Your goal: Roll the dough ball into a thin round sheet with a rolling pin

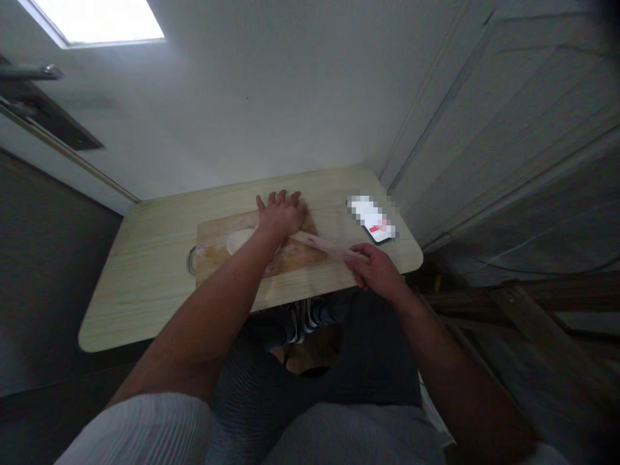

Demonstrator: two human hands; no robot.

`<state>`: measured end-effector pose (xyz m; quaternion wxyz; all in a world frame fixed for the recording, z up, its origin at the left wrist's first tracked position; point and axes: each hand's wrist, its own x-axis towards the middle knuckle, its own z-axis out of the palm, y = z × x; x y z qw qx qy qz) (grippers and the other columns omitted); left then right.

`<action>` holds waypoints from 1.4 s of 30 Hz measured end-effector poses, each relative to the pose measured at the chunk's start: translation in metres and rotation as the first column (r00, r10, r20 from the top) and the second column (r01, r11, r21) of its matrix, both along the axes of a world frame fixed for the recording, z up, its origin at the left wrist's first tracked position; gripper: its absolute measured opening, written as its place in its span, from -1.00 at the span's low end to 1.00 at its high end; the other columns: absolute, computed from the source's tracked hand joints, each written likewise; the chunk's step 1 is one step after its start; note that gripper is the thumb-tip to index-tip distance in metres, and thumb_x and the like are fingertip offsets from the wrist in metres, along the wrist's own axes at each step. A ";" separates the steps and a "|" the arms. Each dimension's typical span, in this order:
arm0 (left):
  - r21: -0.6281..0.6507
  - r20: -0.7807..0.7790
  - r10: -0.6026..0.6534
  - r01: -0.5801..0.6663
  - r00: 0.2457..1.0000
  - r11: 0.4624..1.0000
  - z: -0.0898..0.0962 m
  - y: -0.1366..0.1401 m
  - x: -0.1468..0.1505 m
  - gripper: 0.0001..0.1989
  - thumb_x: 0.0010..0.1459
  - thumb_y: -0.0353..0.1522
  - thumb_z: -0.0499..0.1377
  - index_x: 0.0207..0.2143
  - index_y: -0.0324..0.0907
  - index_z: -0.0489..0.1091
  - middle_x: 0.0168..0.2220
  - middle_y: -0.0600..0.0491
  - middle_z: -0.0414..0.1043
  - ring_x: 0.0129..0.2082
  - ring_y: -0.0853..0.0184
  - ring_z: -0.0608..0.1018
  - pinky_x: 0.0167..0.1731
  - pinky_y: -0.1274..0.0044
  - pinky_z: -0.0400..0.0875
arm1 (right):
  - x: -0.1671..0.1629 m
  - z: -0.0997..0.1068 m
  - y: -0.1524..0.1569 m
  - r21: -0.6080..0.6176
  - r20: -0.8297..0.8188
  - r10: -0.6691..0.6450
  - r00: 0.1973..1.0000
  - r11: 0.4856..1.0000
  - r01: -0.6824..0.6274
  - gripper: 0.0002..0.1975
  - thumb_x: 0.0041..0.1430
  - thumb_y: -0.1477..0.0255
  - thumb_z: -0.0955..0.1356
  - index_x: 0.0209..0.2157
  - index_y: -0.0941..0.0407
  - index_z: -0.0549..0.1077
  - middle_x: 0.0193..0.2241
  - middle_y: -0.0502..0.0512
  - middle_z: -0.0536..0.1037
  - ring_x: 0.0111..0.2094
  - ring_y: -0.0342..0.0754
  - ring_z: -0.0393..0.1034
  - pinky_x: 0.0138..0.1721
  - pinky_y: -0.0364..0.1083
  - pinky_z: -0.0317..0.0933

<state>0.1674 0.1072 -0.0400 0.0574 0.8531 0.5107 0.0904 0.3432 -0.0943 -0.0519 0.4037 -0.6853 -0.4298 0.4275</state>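
My right hand [372,263] is closed round the near end of a pale, slender rolling pin [325,245], which slants up and left over the right side of a wooden cutting board [206,236]. With fingers spread, my left hand [281,213] reaches across the board's far edge, palm down, by the pin's other end. What lies beneath that palm is hidden. A flat, pale piece of dough [237,241] rests on the board, partly covered by my left forearm. White flour marks the board around it.
The board lies on a light wood-grain table [145,258] with rounded corners. A phone [372,219] with a lit screen is at the right. Behind stands a white door [271,97] with a metal handle [33,71]. My legs are under the near edge.
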 end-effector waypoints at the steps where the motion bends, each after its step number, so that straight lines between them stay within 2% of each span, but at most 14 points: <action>1: 0.005 -0.016 -0.002 0.002 1.000 1.000 0.000 0.000 0.001 -0.43 0.37 -0.06 -0.24 0.33 0.07 0.17 0.37 -0.06 0.15 0.35 -0.08 0.15 0.26 -0.19 -0.24 | 0.000 0.000 0.000 0.000 -0.005 0.004 1.000 1.000 -0.004 -0.58 0.10 0.11 0.39 -0.14 0.12 0.37 -0.75 -0.18 0.33 -0.76 -0.16 0.21 -0.72 -0.19 0.08; 6: 0.049 -0.040 0.005 -0.003 0.999 0.999 0.003 -0.008 -0.002 -0.41 0.38 -0.06 -0.30 0.33 0.08 0.17 0.37 -0.03 0.14 0.36 -0.02 0.13 0.28 -0.16 -0.21 | 0.001 -0.002 0.000 0.011 -0.024 0.007 1.000 1.000 -0.007 -0.58 0.09 0.12 0.40 -0.15 0.13 0.37 -0.73 -0.19 0.34 -0.76 -0.17 0.20 -0.72 -0.20 0.05; 12: 0.065 -0.045 0.014 -0.011 0.999 0.998 0.009 -0.033 -0.020 -0.40 0.39 -0.05 -0.33 0.34 0.07 0.16 0.39 -0.01 0.10 0.38 -0.01 0.10 0.31 -0.12 -0.20 | 0.000 -0.007 0.000 0.023 -0.043 0.022 0.999 1.000 -0.021 -0.57 -0.01 0.13 0.47 -0.22 0.12 0.42 -0.63 -0.14 0.37 -0.73 -0.22 0.17 -0.72 -0.20 0.02; 17: 0.080 -0.074 0.025 -0.019 0.997 0.997 0.009 -0.057 -0.041 -0.39 0.40 -0.06 -0.33 0.36 0.05 0.12 0.41 0.00 0.06 0.40 0.01 0.07 0.32 -0.08 -0.20 | 0.000 -0.007 -0.002 0.008 -0.004 0.077 0.997 0.997 -0.077 -0.54 -0.12 0.17 0.53 -0.22 0.12 0.47 -0.47 -0.05 0.44 -0.58 -0.19 0.26 -0.66 -0.20 0.14; 25: 0.115 -0.094 0.044 -0.033 0.995 0.993 0.011 -0.083 -0.059 -0.36 0.40 -0.08 -0.33 0.40 -0.11 0.04 0.41 -0.05 0.07 0.40 0.05 0.08 0.34 -0.04 -0.19 | 0.007 -0.008 -0.004 0.013 0.038 0.190 0.981 0.982 -0.191 -0.57 -0.13 0.25 0.53 -0.22 0.13 0.49 -0.39 0.00 0.50 -0.47 -0.14 0.33 -0.49 -0.16 0.21; 31: 0.090 -0.110 0.047 -0.037 0.993 0.995 0.012 -0.078 -0.056 -0.36 0.40 -0.08 -0.34 0.39 -0.07 0.06 0.42 -0.04 0.05 0.40 0.03 0.08 0.33 -0.06 -0.17 | 0.007 -0.006 -0.003 0.049 0.145 0.152 0.978 0.986 -0.160 -0.65 -0.07 0.24 0.50 -0.26 0.13 0.50 -0.40 0.01 0.52 -0.39 -0.09 0.37 -0.37 -0.13 0.24; 36: 0.058 -0.100 0.041 -0.035 0.994 0.998 0.010 -0.060 -0.045 -0.36 0.39 -0.06 -0.38 0.36 0.00 0.12 0.41 -0.04 0.08 0.40 0.00 0.09 0.30 -0.11 -0.10 | 0.005 -0.005 -0.003 -0.012 0.092 0.133 0.987 0.991 -0.132 -0.58 0.00 0.20 0.46 -0.14 0.13 0.44 -0.56 -0.09 0.41 -0.64 -0.18 0.24 -0.58 -0.16 0.12; 42: 0.058 -0.087 0.017 -0.012 0.996 0.998 0.006 -0.046 -0.039 -0.37 0.39 -0.07 -0.38 0.34 0.06 0.14 0.39 -0.02 0.10 0.38 -0.01 0.11 0.29 -0.14 -0.14 | 0.003 -0.003 -0.002 0.004 0.007 0.096 0.995 0.995 -0.096 -0.56 0.02 0.22 0.45 -0.11 0.13 0.39 -0.59 -0.14 0.39 -0.70 -0.21 0.20 -0.66 -0.18 0.08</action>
